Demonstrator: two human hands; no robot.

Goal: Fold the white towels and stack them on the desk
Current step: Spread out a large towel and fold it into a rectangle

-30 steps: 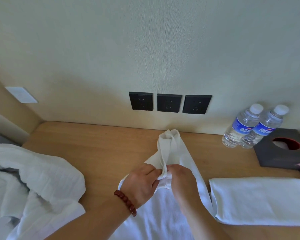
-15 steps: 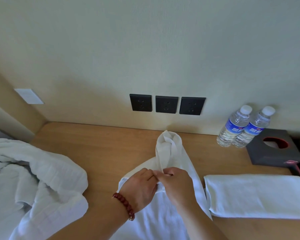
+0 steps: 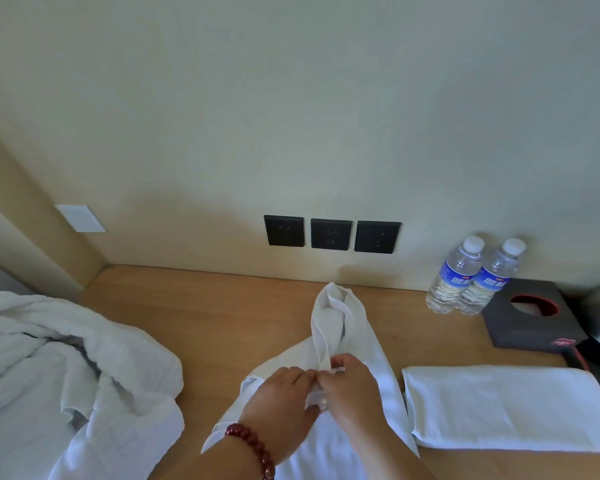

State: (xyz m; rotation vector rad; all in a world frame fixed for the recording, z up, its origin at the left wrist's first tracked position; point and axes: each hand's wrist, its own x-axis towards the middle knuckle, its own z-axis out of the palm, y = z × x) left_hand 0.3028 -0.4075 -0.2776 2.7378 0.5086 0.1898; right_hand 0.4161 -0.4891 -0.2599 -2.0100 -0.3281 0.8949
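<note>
Both hands meet at 6 o'clock on desk (image 3: 222,313). Left hand (image 3: 281,400) and right hand (image 3: 352,393), fingers curled, pinch bunched edge of white towel (image 3: 336,327). Towel's long axis runs from pinch toward 12 o'clock, far end rumpled, hands equally near. Soft, limp terry. Folded towel (image 3: 506,410) flat, rectangular, at 3 o'clock. Unfolded heap (image 3: 66,375) at 9 o'clock.

Looking forward and down from head height, close over the surface (image 3: 194,317), facing the wall (image 3: 291,116) behind it.
</note>
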